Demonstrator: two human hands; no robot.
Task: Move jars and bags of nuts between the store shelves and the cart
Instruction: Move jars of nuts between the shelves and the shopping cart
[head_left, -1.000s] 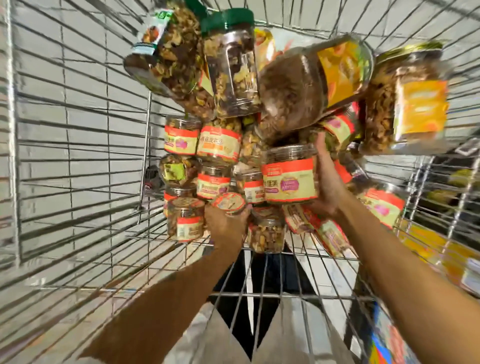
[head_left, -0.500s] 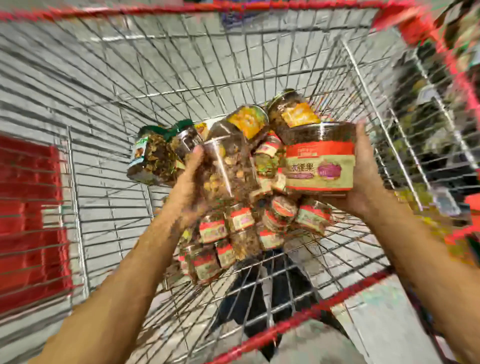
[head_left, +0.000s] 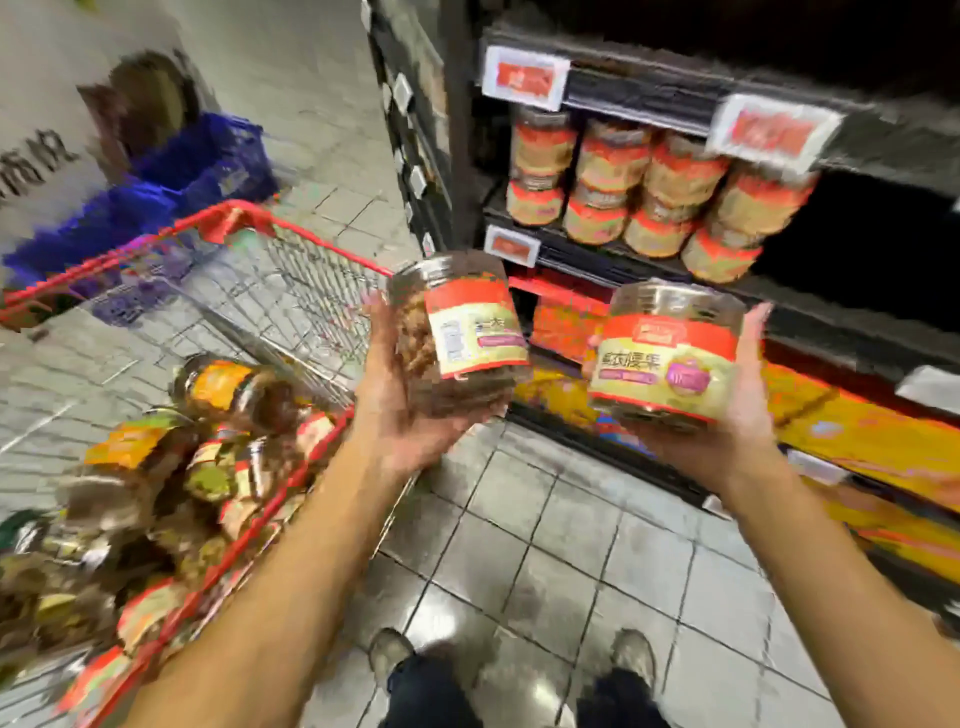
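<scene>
Head view: left hand (head_left: 410, 415) cradles tilted jar (head_left: 460, 332); right hand (head_left: 727, 421) — second jar (head_left: 670, 353) upright.

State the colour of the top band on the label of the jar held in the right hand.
Red-orange, above a pale yellow-green panel on the jar in the right hand; head view.

cart (head_left: 218, 244) left, shelves (head_left: 649, 260) right

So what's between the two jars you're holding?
Nothing held: in the head view, only shelf edge and floor show between the left-hand jar and right-hand jar.
</scene>
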